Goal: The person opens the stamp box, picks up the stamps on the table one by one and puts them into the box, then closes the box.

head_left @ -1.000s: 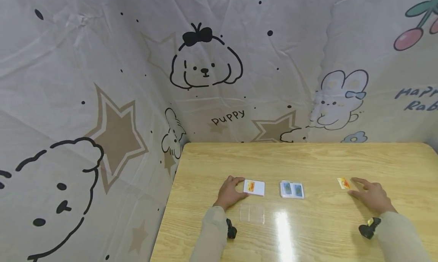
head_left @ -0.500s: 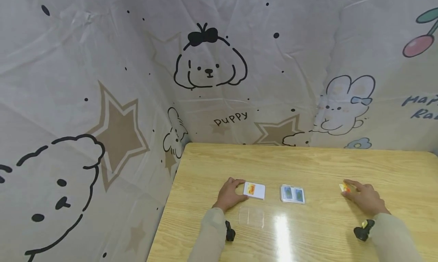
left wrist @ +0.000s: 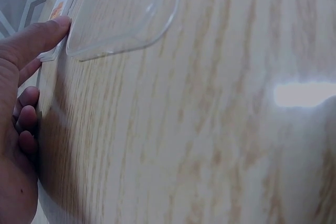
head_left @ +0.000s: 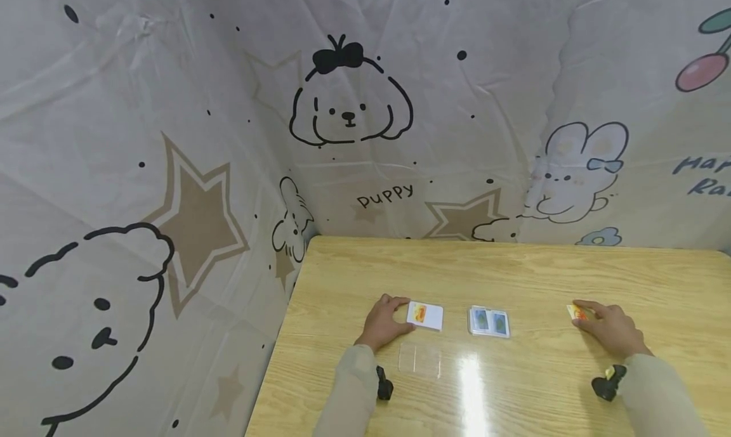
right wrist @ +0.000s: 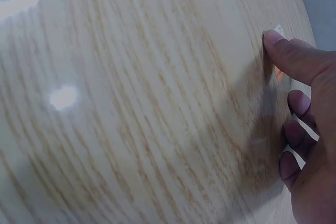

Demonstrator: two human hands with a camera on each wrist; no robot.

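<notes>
My left hand (head_left: 384, 323) holds a flat white case (head_left: 433, 318) at its left end, thumb and index finger at the near and far edges. A small orange picture card (head_left: 420, 313) lies on the case's left half. In the left wrist view the thumb presses the case's side. At the right, my right hand (head_left: 615, 330) pinches a small yellow-orange picture card (head_left: 578, 311) between thumb and fingers, low over the table; the fingers cover part of it. In the right wrist view the thumb hides most of that card, with an orange bit showing below it.
Between the hands lies a clear-edged case (head_left: 488, 322) with two blue picture cards side by side. A transparent plastic lid (head_left: 419, 361) lies in front of the white case. The wooden table (head_left: 514, 272) meets a printed cloth backdrop (head_left: 365, 170) at its back and left.
My right hand has moved a little left and its fingers have closed on the yellow-orange card. The left hand has stayed at the white case. The head view has shifted slightly.
</notes>
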